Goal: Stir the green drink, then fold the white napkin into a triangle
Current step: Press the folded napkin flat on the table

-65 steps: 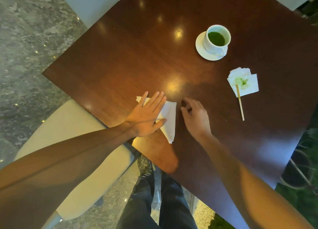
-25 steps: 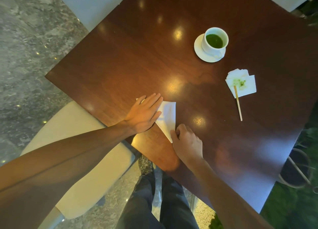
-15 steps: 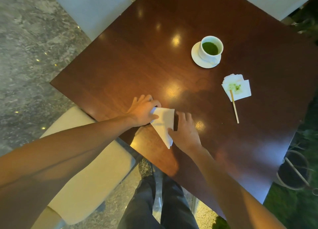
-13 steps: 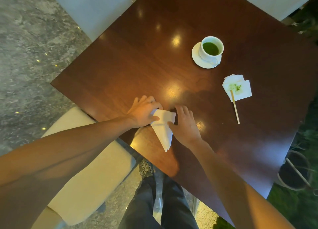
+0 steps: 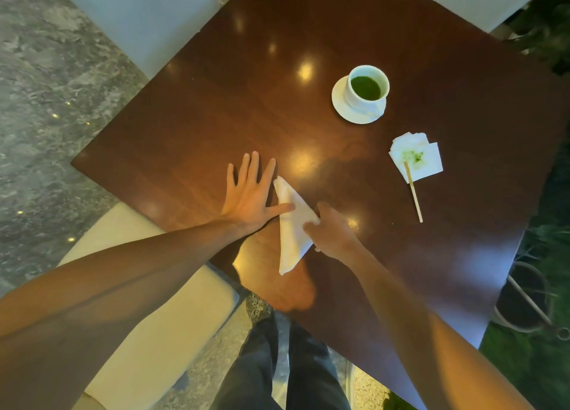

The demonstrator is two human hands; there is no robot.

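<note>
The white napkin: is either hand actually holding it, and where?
Neither lifts it. The white napkin lies folded on the table. The right hand presses its right edge; the left hand, spread flat, touches its left edge with the thumb.

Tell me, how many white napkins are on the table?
2, as far as shows. One white napkin is folded into a triangle between both hands at the table's near edge. One stained napkin, maybe a small stack, lies right of it under the wooden stirrer.
</note>
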